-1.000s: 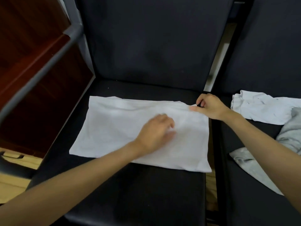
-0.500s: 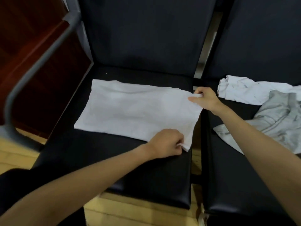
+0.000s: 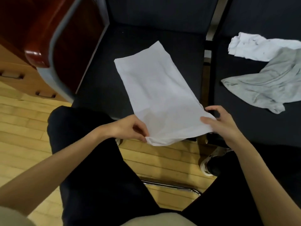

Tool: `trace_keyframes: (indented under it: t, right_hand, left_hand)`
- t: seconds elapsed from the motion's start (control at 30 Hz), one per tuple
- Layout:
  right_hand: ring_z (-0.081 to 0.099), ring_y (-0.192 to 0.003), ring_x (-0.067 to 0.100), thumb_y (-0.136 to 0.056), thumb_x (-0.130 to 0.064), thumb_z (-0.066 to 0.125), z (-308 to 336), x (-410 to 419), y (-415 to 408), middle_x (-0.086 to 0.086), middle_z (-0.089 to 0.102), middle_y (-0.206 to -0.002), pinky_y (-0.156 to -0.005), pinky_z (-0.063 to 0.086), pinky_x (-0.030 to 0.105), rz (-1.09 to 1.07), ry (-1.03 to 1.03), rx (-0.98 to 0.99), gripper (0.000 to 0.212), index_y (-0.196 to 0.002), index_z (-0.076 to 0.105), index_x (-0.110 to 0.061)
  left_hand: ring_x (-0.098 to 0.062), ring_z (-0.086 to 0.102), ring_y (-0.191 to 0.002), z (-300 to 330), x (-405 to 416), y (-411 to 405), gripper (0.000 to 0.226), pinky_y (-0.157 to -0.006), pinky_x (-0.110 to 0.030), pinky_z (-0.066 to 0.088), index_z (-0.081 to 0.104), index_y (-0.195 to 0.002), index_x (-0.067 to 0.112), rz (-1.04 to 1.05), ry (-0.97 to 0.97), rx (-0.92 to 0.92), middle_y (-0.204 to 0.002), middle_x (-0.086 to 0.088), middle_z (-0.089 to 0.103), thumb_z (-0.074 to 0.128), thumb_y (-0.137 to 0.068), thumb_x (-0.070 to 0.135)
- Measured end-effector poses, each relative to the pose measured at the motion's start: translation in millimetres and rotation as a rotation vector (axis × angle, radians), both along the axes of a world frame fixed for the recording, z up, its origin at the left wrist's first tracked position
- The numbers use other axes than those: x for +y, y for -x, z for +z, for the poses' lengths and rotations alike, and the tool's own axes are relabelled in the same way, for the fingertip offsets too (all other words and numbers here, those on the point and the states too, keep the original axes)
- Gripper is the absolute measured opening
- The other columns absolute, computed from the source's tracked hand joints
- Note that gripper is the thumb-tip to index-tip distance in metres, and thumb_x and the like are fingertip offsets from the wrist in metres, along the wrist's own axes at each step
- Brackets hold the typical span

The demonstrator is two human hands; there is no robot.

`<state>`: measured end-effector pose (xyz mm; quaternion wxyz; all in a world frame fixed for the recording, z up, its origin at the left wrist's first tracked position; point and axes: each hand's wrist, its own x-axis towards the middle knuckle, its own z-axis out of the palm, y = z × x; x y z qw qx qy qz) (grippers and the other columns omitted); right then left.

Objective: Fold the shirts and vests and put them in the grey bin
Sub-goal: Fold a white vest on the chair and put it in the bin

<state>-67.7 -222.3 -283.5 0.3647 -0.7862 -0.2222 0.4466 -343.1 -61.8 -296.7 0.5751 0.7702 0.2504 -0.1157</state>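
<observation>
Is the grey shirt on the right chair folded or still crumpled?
Crumpled. The grey shirt lies loose and wrinkled with uneven edges, partly over a white garment.

Left hand (image 3: 128, 128) and right hand (image 3: 219, 123) pinching near corners of white shirt (image 3: 156, 88), stretched long across black seat (image 3: 101, 70); grey shirt (image 3: 267, 82) crumpled alongside.

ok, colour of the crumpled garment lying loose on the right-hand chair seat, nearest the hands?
Light grey crumpled garment, plain, no pattern; head view.

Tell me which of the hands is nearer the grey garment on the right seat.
Right. The right hand holds the white shirt just below-left of the grey garment; the left hand pinches the shirt's opposite corner.
</observation>
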Motion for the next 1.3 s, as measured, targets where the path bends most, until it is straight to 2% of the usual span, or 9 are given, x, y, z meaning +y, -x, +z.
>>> trace_keyframes:
  t: [0.3,0.4,0.57,0.73,0.83,0.93,1.03,1.13,1.3]
  right_hand:
    - [0.061,-0.069,0.008,-0.086,-0.007,0.061,15,31,9,0.004,0.065,-0.093,-0.054,0.049,0.017,-0.423,-0.238,0.878,0.036,-0.122,0.061,-0.009]
    - [0.072,-0.084,0.016,-0.048,0.004,0.08,16,70,8,0.012,0.07,-0.103,-0.062,0.055,0.021,-0.521,-0.287,0.987,0.07,-0.115,0.064,-0.003]
    - [0.068,-0.104,0.025,-0.086,0.009,0.057,3,124,9,0.02,0.063,-0.12,-0.088,0.056,0.028,-0.643,-0.242,0.998,0.032,-0.118,0.058,0.003]
    - [0.061,-0.115,0.032,-0.089,0.013,0.049,-16,137,11,0.024,0.058,-0.127,-0.103,0.047,0.039,-0.602,-0.337,1.002,0.054,-0.139,0.041,-0.003]
    - [0.058,-0.121,0.027,-0.091,0.008,0.052,-20,126,10,0.018,0.058,-0.131,-0.108,0.042,0.039,-0.384,-0.456,0.778,0.064,-0.146,0.035,-0.02]
    - [0.062,-0.116,0.017,-0.086,0.006,0.063,-22,112,4,0.004,0.064,-0.123,-0.098,0.048,0.03,0.006,-0.424,0.193,0.055,-0.132,0.054,-0.023]
    - [0.053,-0.122,0.013,-0.082,0.006,0.063,-26,101,-2,-0.004,0.058,-0.13,-0.097,0.044,0.02,0.373,-0.287,-0.194,0.051,-0.122,0.059,-0.026]
    - [0.04,-0.131,0.008,-0.08,0.005,0.057,-33,90,-1,-0.011,0.045,-0.14,-0.096,0.034,0.004,0.607,-0.156,-0.315,0.064,-0.137,0.051,-0.024]
    - [0.01,-0.148,0.008,-0.08,-0.005,0.063,-44,89,12,-0.004,0.023,-0.158,-0.118,0.023,0.029,0.768,-0.088,-0.468,0.069,-0.144,0.043,-0.023]
  left_hand:
    - [-0.03,0.066,-0.087,12,12,19,0.023,-0.083,-0.032,0.056,0.069,-0.094,-0.001,0.759,0.244,-0.218,-0.095,-0.02,0.068,0.077,-0.079,0.014]
    - [-0.026,0.07,-0.09,14,30,-3,0.012,-0.079,-0.03,0.058,0.07,-0.095,0.002,1.005,0.236,-0.194,-0.098,-0.013,0.072,0.069,-0.087,0.011]
    - [-0.015,0.065,-0.084,-4,59,-31,0.015,-0.065,-0.021,0.049,0.066,-0.076,0.018,1.246,0.033,-0.056,-0.088,0.0,0.068,0.067,-0.089,0.011]
    - [-0.01,0.058,-0.073,-28,66,-39,0.015,-0.063,-0.024,0.048,0.065,-0.076,0.019,1.202,-0.261,0.082,-0.076,0.008,0.061,0.066,-0.09,0.021]
    - [-0.012,0.059,-0.079,-29,62,-41,0.009,-0.063,-0.025,0.047,0.065,-0.095,0.014,1.074,-0.593,0.173,-0.089,0.003,0.063,0.064,-0.091,0.022]
    - [-0.016,0.057,-0.09,-22,55,-35,0.014,-0.082,-0.03,0.048,0.063,-0.098,0.014,0.788,-0.96,-0.018,-0.1,0.0,0.061,0.065,-0.085,0.009]
    - [-0.019,0.063,-0.098,-14,44,-26,0.022,-0.091,-0.035,0.049,0.07,-0.099,0.013,0.346,-0.902,-0.231,-0.104,0.001,0.068,0.061,-0.087,0.029]
    - [-0.02,0.06,-0.112,-23,28,-20,0.042,-0.104,-0.031,0.04,0.068,-0.115,0.014,0.065,-0.945,-0.086,-0.119,-0.001,0.066,0.066,-0.084,0.043]
    - [-0.019,0.062,-0.087,-36,26,-19,0.017,-0.075,-0.036,0.052,0.064,-0.098,0.014,0.09,-0.971,0.051,-0.099,0.002,0.065,0.057,-0.088,0.026]
